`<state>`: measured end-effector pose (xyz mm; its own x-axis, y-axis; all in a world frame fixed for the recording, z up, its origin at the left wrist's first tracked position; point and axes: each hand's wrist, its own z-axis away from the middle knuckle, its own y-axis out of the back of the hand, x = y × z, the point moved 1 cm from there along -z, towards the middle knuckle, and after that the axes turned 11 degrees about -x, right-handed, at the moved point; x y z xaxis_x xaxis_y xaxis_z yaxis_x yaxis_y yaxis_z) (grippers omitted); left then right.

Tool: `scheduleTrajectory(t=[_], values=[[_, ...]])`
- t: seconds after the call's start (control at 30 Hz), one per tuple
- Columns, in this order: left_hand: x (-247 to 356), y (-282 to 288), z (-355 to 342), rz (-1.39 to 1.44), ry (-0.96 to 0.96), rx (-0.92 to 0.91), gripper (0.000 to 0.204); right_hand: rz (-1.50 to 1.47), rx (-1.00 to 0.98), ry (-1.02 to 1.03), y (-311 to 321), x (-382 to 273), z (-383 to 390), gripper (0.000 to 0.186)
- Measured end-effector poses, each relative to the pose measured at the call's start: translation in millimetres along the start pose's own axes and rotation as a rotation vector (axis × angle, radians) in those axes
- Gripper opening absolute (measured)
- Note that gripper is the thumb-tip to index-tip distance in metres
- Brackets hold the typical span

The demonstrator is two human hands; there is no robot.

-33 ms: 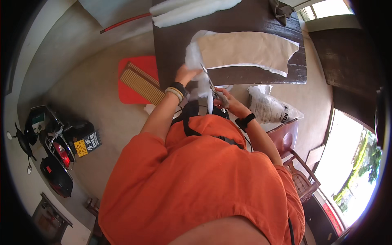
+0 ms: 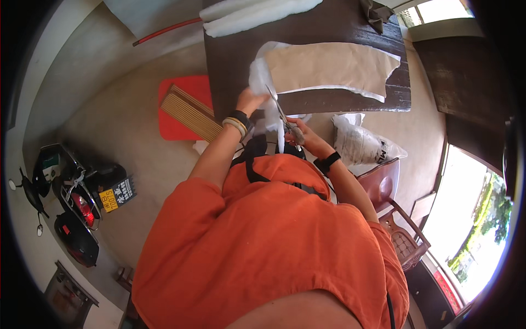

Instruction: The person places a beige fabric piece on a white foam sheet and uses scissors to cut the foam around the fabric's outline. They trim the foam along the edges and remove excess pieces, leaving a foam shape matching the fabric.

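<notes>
My right hand is closed round the handles of a pair of scissors, whose grips look wrapped in something grey. The blades point away from me, against white fluffy batting at the near left corner of a sheet of brown paper. My left hand grips the batting's edge just left of the blades; its fingertips are partly hidden in it. A loose white strip hangs below the scissors. The paper lies over more batting, which shows along its edges.
The dark table also bears a white batting roll and dark cloth. Slatted wood rests on a red stool at left. A plastic sack and wooden chair stand right; a motorbike stands far left.
</notes>
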<state>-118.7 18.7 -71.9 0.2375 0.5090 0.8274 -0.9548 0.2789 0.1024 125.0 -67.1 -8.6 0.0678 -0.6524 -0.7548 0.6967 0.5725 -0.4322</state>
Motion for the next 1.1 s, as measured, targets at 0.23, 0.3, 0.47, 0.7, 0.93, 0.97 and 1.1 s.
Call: scheduleTrajectory(t=[0.23,0.3,0.47,0.7,0.93,0.97,1.1], values=[[17,12,17,0.316,0.13,-0.289,0.044,-0.238,0.177,-0.039,-36,6,-10,0.063],[32,13,27,0.364,0.179,-0.317,0.05,-0.175,0.198,-0.032,-41,8,-11,0.062],[34,6,29,0.325,0.068,-0.418,0.055,-0.229,0.151,0.026,-42,10,-11,0.063],[2,10,4,0.413,-0.071,-0.556,0.047,-0.247,0.128,-0.011,-32,1,-3,0.063],[-2,-1,4,0.175,-0.023,-0.433,0.038,-0.185,0.177,-0.008,-36,6,-14,0.061],[-5,-2,1,0.026,0.016,-0.404,0.045,-0.174,0.176,0.015,-37,7,-17,0.06],[-15,-2,-7,-0.067,0.036,-0.439,0.048,-0.106,0.234,0.045,-37,9,-21,0.061]])
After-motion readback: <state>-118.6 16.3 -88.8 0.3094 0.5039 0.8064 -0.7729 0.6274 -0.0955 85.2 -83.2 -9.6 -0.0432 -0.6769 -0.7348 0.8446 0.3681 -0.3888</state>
